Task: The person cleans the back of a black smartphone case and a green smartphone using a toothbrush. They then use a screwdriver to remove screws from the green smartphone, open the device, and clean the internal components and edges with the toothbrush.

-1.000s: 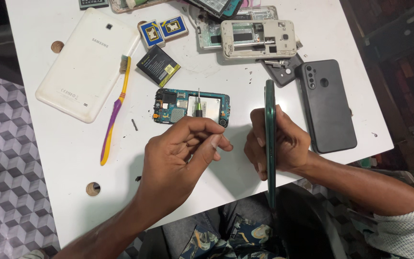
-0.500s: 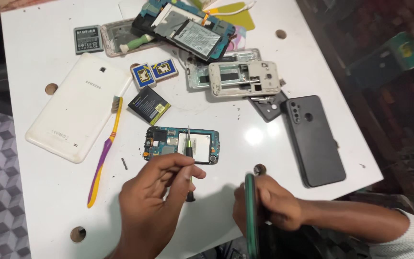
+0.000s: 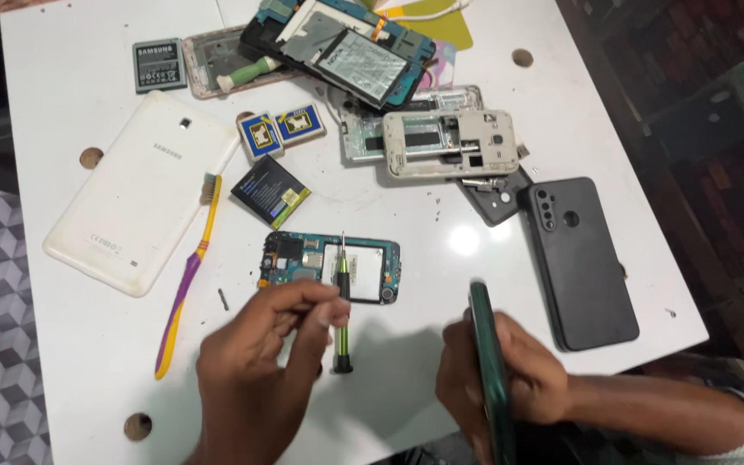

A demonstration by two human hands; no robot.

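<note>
My left hand [image 3: 256, 366] pinches a small green-and-black screwdriver [image 3: 342, 319], its tip resting on a teal phone circuit board [image 3: 329, 267] lying on the white table [image 3: 71, 344]. My right hand [image 3: 510, 379] grips a dark green phone [image 3: 488, 370] held on edge near the table's front edge. A black phone [image 3: 583, 258] lies face down just right of that hand.
A white tablet [image 3: 135, 189] lies at the left, beside a yellow-and-purple toothbrush [image 3: 187, 275]. Loose batteries [image 3: 270, 191], two small blue boxes [image 3: 282, 129] and a beige phone frame [image 3: 449, 142] sit further back, with stacked phone parts [image 3: 337, 43] at the far edge.
The view has tilted so the table fills more of the frame. My left hand now sets the screwdriver tip on the circuit board. My right hand still holds the green phone upright.
</note>
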